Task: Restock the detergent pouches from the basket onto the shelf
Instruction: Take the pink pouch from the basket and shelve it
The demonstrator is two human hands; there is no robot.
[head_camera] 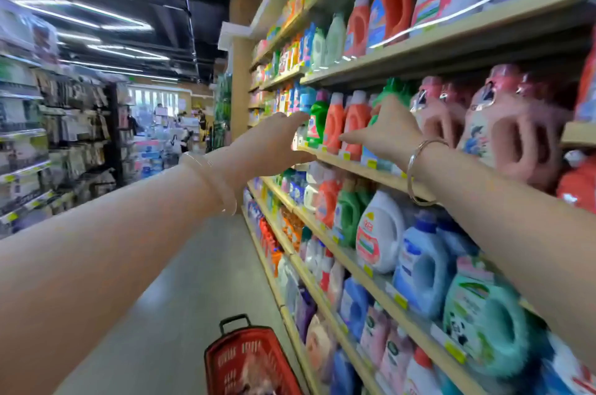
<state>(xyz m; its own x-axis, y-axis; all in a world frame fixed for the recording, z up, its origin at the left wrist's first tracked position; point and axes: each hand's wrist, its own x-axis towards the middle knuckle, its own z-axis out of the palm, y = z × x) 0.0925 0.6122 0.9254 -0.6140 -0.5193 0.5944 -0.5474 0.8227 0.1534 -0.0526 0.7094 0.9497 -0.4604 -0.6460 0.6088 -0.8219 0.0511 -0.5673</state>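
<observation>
My left hand [274,139] reaches flat to the front edge of the middle shelf [354,165], fingers stretched toward a green bottle [317,120], with nothing in it. My right hand [388,131] lies against a green detergent container [395,88] on the same shelf, index finger pointing left across orange bottles [333,123]. The palm hides whether it grips the container. The red basket [225,362] stands on the floor below, with something pinkish and blurred [258,377] inside. No pouch shows clearly.
Tall shelving full of detergent bottles runs along the right, with pink jugs [509,130] just right of my right hand. The grey aisle floor [180,281] stretches ahead. More racks [48,136] line the left side. People stand far down the aisle.
</observation>
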